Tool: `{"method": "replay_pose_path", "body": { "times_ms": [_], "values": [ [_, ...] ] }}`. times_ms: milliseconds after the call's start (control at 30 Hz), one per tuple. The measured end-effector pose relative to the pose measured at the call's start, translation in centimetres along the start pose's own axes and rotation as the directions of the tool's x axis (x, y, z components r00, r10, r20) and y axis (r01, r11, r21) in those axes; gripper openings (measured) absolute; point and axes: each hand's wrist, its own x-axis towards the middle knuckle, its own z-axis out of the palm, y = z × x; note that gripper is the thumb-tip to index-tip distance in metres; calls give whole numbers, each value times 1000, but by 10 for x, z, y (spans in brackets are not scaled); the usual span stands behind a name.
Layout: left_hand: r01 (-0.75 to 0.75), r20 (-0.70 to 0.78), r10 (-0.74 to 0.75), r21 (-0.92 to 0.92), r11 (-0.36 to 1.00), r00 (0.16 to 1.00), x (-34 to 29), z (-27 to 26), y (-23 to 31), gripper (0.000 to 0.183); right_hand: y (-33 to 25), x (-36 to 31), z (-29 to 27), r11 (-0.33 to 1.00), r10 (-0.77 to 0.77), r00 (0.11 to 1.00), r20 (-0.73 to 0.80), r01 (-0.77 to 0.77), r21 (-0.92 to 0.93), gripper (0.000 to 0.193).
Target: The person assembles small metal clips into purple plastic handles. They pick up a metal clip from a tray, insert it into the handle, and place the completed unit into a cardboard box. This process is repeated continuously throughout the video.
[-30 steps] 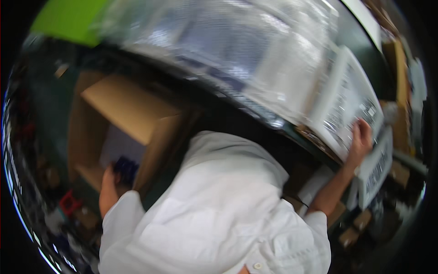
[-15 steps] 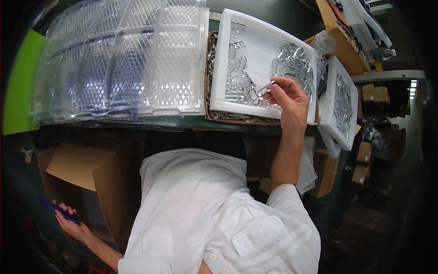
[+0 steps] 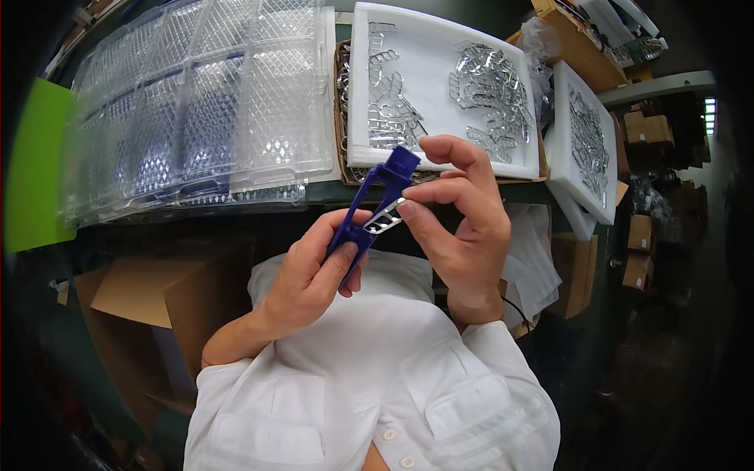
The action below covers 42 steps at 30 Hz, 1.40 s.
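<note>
In front of my chest, my left hand (image 3: 302, 279) is closed around the lower end of a dark blue plastic frame (image 3: 402, 162), which is long, tilted and has an open slot. Between thumb and forefinger, my right hand (image 3: 471, 228) pinches a small shiny metal piece (image 3: 386, 219) with several slots. That piece lies slantwise at the frame's opening, its lower end at or inside the slot; how far it is seated, I cannot tell. Beyond my hands, a white tray (image 3: 430, 82) holds loose metal pieces (image 3: 483, 78) like this one, heaped at right and scattered at left.
Stacked clear plastic trays (image 3: 200, 102) with diamond-patterned pockets cover the bench's left, blue showing through. A green panel (image 3: 39, 173) stands beside them. Another white tray (image 3: 561, 149) of metal pieces leans at right. Below the bench at left is an opened cardboard box (image 3: 137, 294).
My left hand has brought the blue frame from the far lower left up to the middle. My right hand has come back from the white tray with the metal piece, meeting the frame.
</note>
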Motion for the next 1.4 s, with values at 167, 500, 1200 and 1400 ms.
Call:
{"method": "replay_pose_path", "body": {
  "times_ms": [167,500,1200,1400],
  "values": [
    [26,11,-26,25,999,1000,-1,4,-5,38,5,-7,8,989,7,998,55,1,-150,18],
    [8,-14,-6,111,994,1000,2,-10,-10,41,14,-2,22,956,-21,976,217,84,-282,19],
    [-11,-111,25,126,992,993,27,0,-37,25,38,-38,37,904,426,882,200,-420,-76,36],
    [36,-78,-22,183,982,997,32,-8,-32,31,42,-31,38,844,519,823,232,-536,13,31]
  ]
}}
